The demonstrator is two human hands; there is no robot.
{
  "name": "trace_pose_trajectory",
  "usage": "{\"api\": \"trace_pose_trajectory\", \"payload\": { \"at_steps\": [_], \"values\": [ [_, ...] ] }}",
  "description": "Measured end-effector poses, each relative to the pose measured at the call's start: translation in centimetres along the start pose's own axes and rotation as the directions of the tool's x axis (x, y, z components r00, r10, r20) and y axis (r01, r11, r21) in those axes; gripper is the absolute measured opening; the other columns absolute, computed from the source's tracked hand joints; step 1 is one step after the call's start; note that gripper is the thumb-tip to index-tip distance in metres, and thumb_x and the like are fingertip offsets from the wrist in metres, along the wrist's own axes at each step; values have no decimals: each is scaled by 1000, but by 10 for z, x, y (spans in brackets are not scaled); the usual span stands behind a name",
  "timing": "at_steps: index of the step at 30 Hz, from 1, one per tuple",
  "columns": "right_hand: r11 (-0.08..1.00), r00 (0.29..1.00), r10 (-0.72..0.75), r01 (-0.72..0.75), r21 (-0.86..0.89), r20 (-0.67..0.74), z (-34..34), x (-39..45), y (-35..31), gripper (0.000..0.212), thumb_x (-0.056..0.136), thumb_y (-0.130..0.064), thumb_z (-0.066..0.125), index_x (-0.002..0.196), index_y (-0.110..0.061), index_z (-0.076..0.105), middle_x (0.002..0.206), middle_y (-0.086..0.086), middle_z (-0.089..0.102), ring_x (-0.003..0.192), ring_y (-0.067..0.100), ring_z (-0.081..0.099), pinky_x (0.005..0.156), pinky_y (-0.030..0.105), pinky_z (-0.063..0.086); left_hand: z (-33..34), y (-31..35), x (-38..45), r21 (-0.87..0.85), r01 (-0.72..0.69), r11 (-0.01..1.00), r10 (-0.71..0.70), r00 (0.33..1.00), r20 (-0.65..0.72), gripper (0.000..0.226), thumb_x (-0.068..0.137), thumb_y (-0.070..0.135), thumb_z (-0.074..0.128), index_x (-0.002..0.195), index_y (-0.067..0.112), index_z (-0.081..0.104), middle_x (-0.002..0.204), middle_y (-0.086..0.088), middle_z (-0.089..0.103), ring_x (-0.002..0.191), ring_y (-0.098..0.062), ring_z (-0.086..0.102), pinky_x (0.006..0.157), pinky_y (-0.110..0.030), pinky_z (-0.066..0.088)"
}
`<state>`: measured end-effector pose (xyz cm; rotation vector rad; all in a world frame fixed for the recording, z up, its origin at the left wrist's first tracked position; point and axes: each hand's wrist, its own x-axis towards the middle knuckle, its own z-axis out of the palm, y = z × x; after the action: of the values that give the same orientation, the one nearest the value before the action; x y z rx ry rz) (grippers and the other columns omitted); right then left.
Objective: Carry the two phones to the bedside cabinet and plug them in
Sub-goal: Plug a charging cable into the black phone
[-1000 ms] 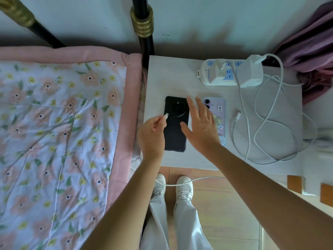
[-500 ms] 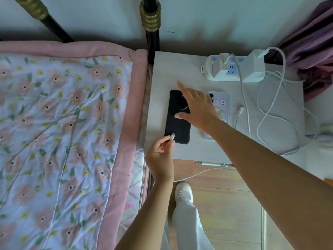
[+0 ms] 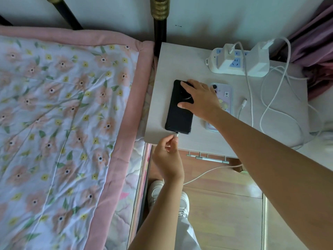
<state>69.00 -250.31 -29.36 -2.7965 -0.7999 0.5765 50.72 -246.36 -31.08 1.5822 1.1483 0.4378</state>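
While our right hand (image 3: 200, 100) lies flat, fingers spread, on the black matte phone (image 3: 178, 114) mid-frame, our left hand (image 3: 167, 156) fingers pinch the white cable plug (image 3: 176, 135) at its bottom port.

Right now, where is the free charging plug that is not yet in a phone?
The free plug lies on the cabinet top, just right of the lilac phone, below the power strip.
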Motion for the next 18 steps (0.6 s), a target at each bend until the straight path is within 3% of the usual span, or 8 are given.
{"api": "trace_pose_trajectory", "payload": {
  "at_steps": [8, 14, 16, 18],
  "values": [
    [1000, 1000, 10, -10, 8, -1, 1, -2, -1, 72, 87, -50, 56, 147, -31, 22, 156, -1, 23, 142, 26, 22, 116, 53, 17, 9, 5, -4, -26, 118, 993, -119, 991, -66, 15, 83, 10, 66, 95, 12, 75, 88, 2, 75, 79, -9, 68, 74, -22, 53],
    [1000, 1000, 16, -16, 12, -4, 2, -5, 0, 72, 87, -51, 55, 147, -31, 22, 156, -2, 23, 142, 25, 22, 117, 52, 16, 12, 10, -9, -80, 171, 982, -180, 977, -117, 16, 83, 3, 66, 93, 11, 75, 81, 4, 72, 69, 5, 65, 65, -5, 48],
    [1000, 1000, 15, -15, 3, -6, 2, -6, 0, 72, 87, -51, 55, 148, -31, 21, 156, -2, 23, 142, 25, 22, 117, 52, 16, 11, 11, -9, -89, 179, 980, -188, 976, -107, 16, 83, 3, 66, 92, 13, 75, 80, 3, 73, 70, 8, 64, 66, -9, 51],
    [1000, 1000, 16, -16, -4, -5, 2, -7, 0, 71, 88, -51, 54, 148, -31, 21, 157, -1, 23, 142, 25, 22, 117, 52, 16, 10, 10, -9, -97, 200, 975, -209, 974, -87, 16, 82, 5, 67, 90, 17, 75, 77, 6, 72, 70, 0, 66, 70, -25, 57]
  ]
}}
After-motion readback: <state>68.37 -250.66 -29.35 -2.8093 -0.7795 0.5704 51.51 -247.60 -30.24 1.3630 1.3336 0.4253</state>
